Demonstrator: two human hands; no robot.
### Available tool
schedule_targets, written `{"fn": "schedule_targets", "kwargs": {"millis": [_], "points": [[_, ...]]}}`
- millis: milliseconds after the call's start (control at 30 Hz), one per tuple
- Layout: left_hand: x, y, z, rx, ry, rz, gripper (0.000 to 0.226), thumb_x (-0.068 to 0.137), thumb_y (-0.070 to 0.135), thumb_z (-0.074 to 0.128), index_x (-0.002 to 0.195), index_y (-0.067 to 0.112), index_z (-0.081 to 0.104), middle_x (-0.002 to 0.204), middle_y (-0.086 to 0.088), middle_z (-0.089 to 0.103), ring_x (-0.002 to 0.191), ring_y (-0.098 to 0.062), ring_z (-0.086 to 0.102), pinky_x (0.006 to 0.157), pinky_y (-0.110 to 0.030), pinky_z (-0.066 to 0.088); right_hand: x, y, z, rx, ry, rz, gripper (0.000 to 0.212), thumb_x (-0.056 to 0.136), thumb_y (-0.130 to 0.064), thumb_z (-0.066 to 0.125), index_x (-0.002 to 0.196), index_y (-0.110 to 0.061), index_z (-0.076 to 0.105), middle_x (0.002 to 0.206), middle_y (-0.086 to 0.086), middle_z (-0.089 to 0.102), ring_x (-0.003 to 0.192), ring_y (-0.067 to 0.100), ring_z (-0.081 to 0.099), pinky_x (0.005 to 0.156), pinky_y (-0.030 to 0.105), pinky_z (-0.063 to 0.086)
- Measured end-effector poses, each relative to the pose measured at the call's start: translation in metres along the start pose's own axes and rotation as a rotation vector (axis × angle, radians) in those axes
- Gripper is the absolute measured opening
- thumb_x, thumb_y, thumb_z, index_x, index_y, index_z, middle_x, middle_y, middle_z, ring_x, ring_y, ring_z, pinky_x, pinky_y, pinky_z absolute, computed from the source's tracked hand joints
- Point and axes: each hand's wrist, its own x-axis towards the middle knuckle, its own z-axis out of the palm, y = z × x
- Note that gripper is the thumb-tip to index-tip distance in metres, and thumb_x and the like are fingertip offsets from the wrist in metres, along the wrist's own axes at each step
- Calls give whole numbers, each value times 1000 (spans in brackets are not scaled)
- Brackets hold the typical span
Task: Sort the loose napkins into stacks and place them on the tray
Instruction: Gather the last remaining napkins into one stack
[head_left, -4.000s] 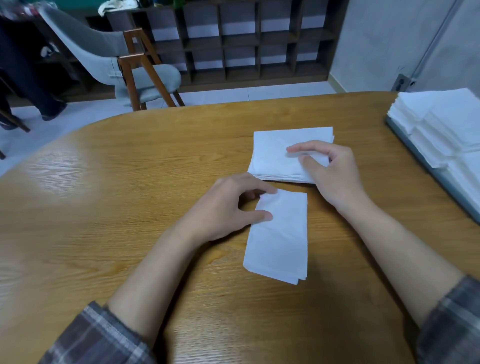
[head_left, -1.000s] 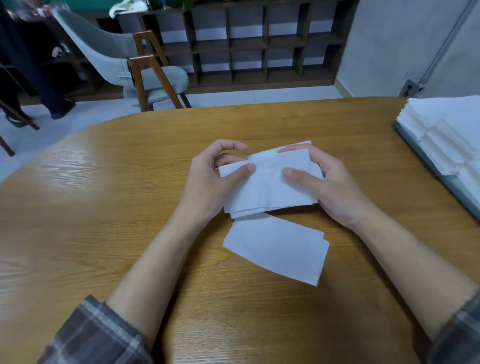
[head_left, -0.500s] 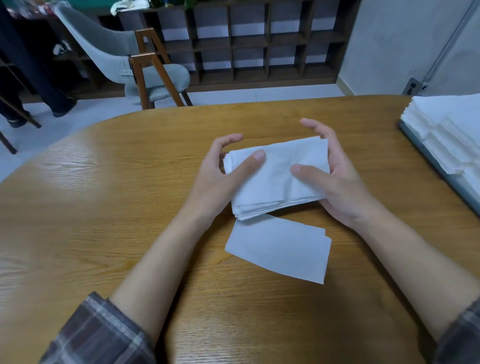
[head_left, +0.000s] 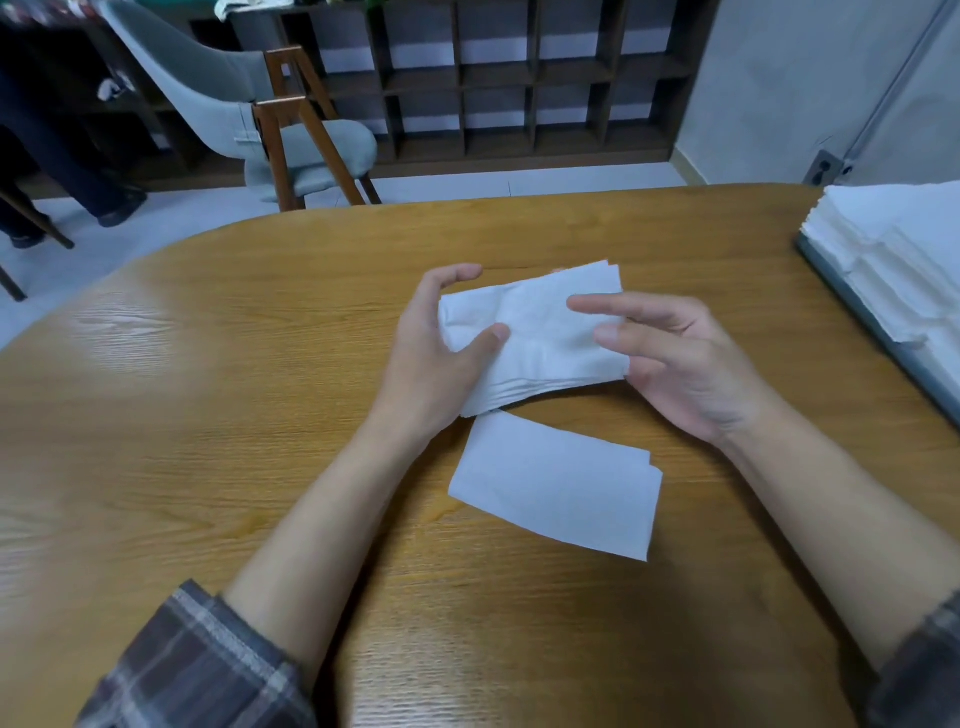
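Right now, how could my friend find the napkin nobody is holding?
Look at the rounded brown wooden table, near its middle. The flat folded white paper napkin lies alone on the wood, nearer the person than the thick white napkin stack. The left hand and right hand grip that stack; no hand touches this one.

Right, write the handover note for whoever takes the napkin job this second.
Left hand: grips the held stack at its left end, thumb on top.
Right hand: holds its right end, thumb in front, fingers behind.
Things: loose napkin lies on the table, on the stack's near side; tray at far right carries sorted napkins.
Done: tray partly loaded.
Left: add the loose napkin, square the stack, set it on the tray.
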Motion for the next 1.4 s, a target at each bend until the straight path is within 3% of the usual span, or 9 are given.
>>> {"fn": "schedule_targets", "kwargs": {"millis": [133,233,467,567,700,833,1133,1267,1400], "points": [[-1,-2,-1,19,3,-5,48,93,31,76,132,48,54,134,7,65,132,-27,60,110,-61,48,1,2,-2,7,7,16,23,82,-2,76,90,-21,87,91,-4,77,94,12,72,81,23,55],[-1,1,-1,-6,-109,73,52,95,25,76,138,43,53,132,2,66,128,-30,61,109,-62,48,2,5,-3,-123,21,41,25,81,-8,76,102,-20,85,109,0,81,113,12,72,98,26,54],[-16,17,7,311,-127,413,48,82,20,89,122,24,64,126,7,52,117,-9,52,98,-13,38,9,17,-16,-556,217,-71,35,93,0,75,123,-18,78,123,-14,76,122,-7,64,102,8,42],[-24,25,9,246,-489,252,24,77,25,95,90,21,76,94,5,70,84,-13,60,75,-15,42,11,18,-18,-605,268,-103,38,92,1,76,125,-18,77,124,-13,74,122,-8,63,102,7,41],[-29,21,13,371,-693,182,30,67,40,100,88,30,80,94,13,70,90,-9,61,78,-19,46,10,16,-21,-606,285,-129,34,91,1,76,119,-19,80,119,-15,76,119,-8,65,101,8,43],[-27,19,13,396,-709,217,34,66,42,100,92,31,80,101,13,67,99,-9,63,87,-23,47,9,14,-23,-601,310,-119,30,90,2,76,111,-19,82,112,-16,78,113,-8,68,96,6,43],[-17,18,4,39,-588,40,13,89,14,85,88,4,77,76,0,69,68,-11,56,66,-17,45,10,14,-20,-578,290,-61,26,95,1,68,104,-18,84,107,-16,80,113,-5,68,95,6,43],[-10,19,-4,-94,-492,-167,19,93,24,81,94,6,77,74,-9,61,63,-23,38,54,-20,31,8,8,-20,-452,192,-80,34,88,-5,58,104,-21,84,114,-3,80,118,14,68,105,28,44],[-7,18,-3,-210,-425,-330,6,93,18,78,93,13,79,81,8,76,71,-4,65,71,-18,42,6,7,-20,-297,2,-7,53,72,-3,51,114,-17,81,124,7,77,125,27,64,105,34,49]]}}
